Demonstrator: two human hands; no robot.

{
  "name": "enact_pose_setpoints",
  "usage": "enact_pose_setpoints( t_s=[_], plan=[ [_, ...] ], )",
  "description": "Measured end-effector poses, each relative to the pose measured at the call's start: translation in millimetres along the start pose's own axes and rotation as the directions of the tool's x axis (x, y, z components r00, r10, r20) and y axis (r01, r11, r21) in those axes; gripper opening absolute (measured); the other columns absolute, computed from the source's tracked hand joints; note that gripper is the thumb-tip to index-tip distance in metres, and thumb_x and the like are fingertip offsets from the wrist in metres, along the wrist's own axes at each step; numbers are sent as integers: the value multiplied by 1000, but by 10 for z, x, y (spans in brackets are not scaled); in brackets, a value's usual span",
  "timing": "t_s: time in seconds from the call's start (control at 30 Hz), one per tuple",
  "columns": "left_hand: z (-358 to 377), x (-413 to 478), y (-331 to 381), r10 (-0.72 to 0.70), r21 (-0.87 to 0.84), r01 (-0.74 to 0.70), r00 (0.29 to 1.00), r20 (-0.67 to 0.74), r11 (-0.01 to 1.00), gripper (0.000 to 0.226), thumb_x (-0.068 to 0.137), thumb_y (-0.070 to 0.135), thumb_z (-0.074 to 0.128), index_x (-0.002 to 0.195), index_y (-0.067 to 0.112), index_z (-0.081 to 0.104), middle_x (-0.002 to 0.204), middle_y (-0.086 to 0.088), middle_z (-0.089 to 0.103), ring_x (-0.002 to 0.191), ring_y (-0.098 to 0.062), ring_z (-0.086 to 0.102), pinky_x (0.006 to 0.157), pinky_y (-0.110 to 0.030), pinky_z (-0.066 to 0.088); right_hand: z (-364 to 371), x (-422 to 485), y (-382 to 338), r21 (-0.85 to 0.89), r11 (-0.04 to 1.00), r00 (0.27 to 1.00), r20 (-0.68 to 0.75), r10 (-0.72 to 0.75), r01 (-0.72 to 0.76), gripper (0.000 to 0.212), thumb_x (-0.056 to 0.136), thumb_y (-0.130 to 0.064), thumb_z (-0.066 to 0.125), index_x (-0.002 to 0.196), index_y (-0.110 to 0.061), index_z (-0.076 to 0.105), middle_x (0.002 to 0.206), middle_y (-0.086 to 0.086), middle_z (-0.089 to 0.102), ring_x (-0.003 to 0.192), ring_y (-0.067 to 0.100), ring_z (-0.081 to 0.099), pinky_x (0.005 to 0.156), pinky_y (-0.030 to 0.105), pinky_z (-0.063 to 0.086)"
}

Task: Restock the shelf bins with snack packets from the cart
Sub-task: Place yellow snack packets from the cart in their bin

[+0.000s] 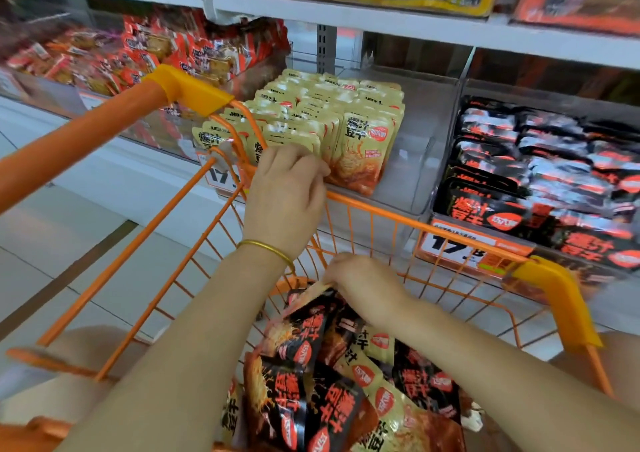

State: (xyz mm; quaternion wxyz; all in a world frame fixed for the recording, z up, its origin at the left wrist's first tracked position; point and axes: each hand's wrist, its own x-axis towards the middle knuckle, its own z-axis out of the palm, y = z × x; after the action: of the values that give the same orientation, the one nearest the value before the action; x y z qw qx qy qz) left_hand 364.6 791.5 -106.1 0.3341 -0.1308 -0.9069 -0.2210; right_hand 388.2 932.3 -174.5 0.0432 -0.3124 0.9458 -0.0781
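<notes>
Two hands, left hand curled on tan packets, right hand pinching black packet

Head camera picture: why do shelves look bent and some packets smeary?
Head view: the wide-angle lens bows the white shelf edge and orange wire cart; the red packets upper left are motion-blurred; the yellow snack packets are sharpest; glare streaks the black foil packets.

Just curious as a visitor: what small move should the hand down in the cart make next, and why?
Probably lift the right hand and the packet it pinches out of the cart. Its grip looks set, and the left hand holds the beige packets in a bin with room beside them.
</notes>
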Motion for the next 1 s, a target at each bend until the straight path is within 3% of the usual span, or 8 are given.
enact_pose_setpoints(
  t_s=[0.1,0.23,0.37,0.53,0.67,0.8,0.9,1.0],
  plan=[
    [-21,10,32,-45,-98,53,995,83,994,25,86,10,43,91,8,67,91,-6,62,92,-27,51,84,-28,37,-346,-12,40,274,961,990,-142,8,31,23,89,-2,53,101,-12,70,104,5,66,99,20,59,84,30,45],
    [-117,33,24,-108,-181,142,976,187,973,23,90,11,45,97,14,67,80,4,63,81,-21,60,76,-37,49,-676,-163,135,642,756,973,-230,34,125,25,77,13,60,76,-9,71,95,2,68,93,11,61,81,24,47],
    [-195,71,25,-202,-288,261,955,219,921,18,92,18,49,90,18,67,71,0,64,68,-20,61,65,-42,50,-705,-191,248,785,583,950,-304,70,208,32,79,10,63,67,-19,67,109,1,62,105,13,60,89,35,51],
    [-192,50,83,-166,-346,331,888,430,878,25,95,32,49,90,15,67,78,-5,59,73,-16,54,62,-33,42,-788,-193,229,878,368,903,-390,180,306,26,78,1,61,64,-20,68,102,11,65,95,23,64,73,28,55],
    [-201,54,117,-199,-467,463,837,509,754,16,92,25,53,83,14,60,75,-4,57,65,-12,51,61,-28,43,-843,-226,151,946,214,900,-303,314,244,28,88,13,49,82,-10,65,88,7,66,72,13,66,51,18,48],
    [-236,148,114,-370,-601,578,816,445,552,24,92,20,55,72,9,54,65,-8,55,56,-17,52,55,-30,44,-959,-188,104,989,-107,922,-53,383,101,28,99,-7,35,111,-9,61,86,8,69,70,18,66,50,27,53],
    [-251,335,111,-447,-584,540,838,311,606,29,92,22,56,69,6,52,60,-8,45,52,-16,42,50,-26,36,-1069,-83,82,994,108,937,-54,346,18,19,98,-21,47,101,-15,65,94,6,72,84,22,69,67,34,58],
    [-169,421,131,-490,-520,460,867,87,720,15,92,23,54,95,9,59,76,3,53,71,-12,50,69,-27,43,-1150,251,156,910,414,820,-237,521,1,9,87,-11,61,95,-9,65,98,16,70,91,35,67,78,48,55]
  ],
)
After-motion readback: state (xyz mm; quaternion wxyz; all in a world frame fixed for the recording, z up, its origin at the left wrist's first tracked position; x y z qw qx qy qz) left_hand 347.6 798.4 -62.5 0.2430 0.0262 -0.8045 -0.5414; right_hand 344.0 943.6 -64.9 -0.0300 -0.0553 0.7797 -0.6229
